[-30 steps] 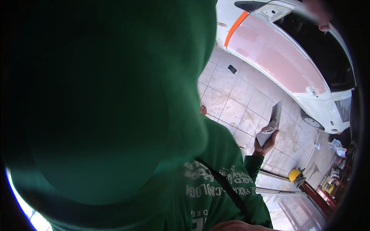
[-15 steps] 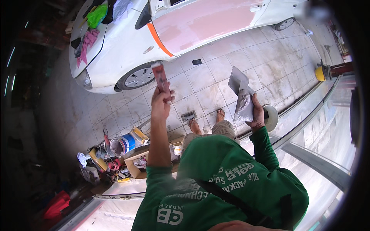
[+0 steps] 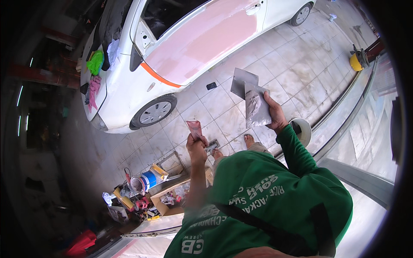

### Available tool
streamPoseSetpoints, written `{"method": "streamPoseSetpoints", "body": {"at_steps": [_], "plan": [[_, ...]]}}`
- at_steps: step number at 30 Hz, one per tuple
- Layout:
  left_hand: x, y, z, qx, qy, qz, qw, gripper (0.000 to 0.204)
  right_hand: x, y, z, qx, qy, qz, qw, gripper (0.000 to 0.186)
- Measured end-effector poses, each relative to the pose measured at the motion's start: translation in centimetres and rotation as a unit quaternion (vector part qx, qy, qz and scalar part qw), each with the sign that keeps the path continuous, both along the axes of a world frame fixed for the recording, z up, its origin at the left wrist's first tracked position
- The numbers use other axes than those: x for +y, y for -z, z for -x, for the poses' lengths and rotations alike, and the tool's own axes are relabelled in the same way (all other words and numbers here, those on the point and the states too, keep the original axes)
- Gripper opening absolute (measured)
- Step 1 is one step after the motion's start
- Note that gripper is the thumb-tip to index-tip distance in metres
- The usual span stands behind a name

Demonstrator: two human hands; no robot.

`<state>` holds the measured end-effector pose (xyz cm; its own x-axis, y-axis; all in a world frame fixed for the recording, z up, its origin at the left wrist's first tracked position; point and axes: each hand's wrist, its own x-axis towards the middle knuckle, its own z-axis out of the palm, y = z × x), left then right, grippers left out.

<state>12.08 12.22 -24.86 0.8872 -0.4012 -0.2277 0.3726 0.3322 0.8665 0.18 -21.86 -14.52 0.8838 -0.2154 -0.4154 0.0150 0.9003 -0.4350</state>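
My left hand point(image 3: 196, 149) is closed on a flattened red tube point(image 3: 194, 129), held low in front of me. My right hand point(image 3: 275, 114) grips two overlapping grey metal plates point(image 3: 243, 79), with a smear of grey paste point(image 3: 254, 102) on the nearer one. Beyond both hands stands a white car, its side panel point(image 3: 202, 47) covered in patchy pink, with a strip of orange tape point(image 3: 160, 75) along the panel's front lower edge. A small black rectangular object point(image 3: 211, 86) lies on the tiled floor below the car.
At lower left are a blue-banded bucket point(image 3: 145, 180), a cardboard box point(image 3: 165, 205) and assorted tools. A white bucket point(image 3: 304, 131) sits behind my right hand; a yellow container point(image 3: 355, 62) stands farther right. Green and pink cloths point(image 3: 95, 62) rest on the car's bonnet.
The view has swung from my green clothing onto the car and floor. Since half a second ago, my left hand with the tube has dropped, and the plates have risen slightly leftward.
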Motion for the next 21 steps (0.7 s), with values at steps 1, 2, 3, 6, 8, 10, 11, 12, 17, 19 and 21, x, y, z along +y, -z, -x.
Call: {"method": "streamPoseSetpoints", "body": {"at_steps": [1,2,3,6,8,10,11,12,17,19,21], "plan": [[-2.4,-1.4,0.0,0.013,-0.025,0.020,0.999,0.034,-1.2,-0.3,0.2,0.001,-0.004,0.004,1.000,0.054],[-5.7,-4.5,0.5,0.028,-0.049,0.039,0.998,0.033,-2.3,-0.4,0.5,0.005,-0.007,0.006,1.000,0.054],[-8.1,-7.6,1.3,0.043,-0.076,0.057,0.995,0.033,-3.2,-0.5,0.8,0.008,-0.014,0.008,1.000,0.054],[-9.7,-11.1,2.4,0.066,-0.013,0.071,0.995,0.044,-5.0,-1.1,1.6,0.012,-0.004,0.028,1.000,0.056],[-11.0,-13.7,3.0,0.066,-0.002,0.083,0.994,0.051,-5.9,-1.5,2.4,0.025,-0.004,0.034,0.999,0.056],[-11.5,-13.5,2.8,0.008,-0.004,0.035,0.999,0.050,-6.7,-1.5,3.2,0.032,-0.001,0.033,0.999,0.056],[-11.7,-13.7,3.0,-0.020,-0.006,0.010,1.000,0.050,-7.1,-1.1,3.8,0.032,0.003,0.029,0.999,0.056],[-12.5,-13.7,3.0,-0.013,-0.032,-0.005,0.999,0.045,-7.5,-0.8,4.3,0.032,0.006,0.025,0.999,0.056],[-14.0,-12.3,2.5,-0.027,-0.017,-0.008,0.999,0.029,-8.5,-0.2,5.9,0.022,0.010,0.024,0.999,0.055],[-14.0,-10.7,2.0,-0.024,0.016,0.050,0.998,0.024,-8.6,-0.3,5.8,0.017,0.015,0.030,0.999,0.056],[-13.6,-10.1,2.2,0.012,0.032,0.089,0.995,0.021,-8.9,-0.2,5.4,-0.002,0.015,0.037,0.999,0.058]]}}
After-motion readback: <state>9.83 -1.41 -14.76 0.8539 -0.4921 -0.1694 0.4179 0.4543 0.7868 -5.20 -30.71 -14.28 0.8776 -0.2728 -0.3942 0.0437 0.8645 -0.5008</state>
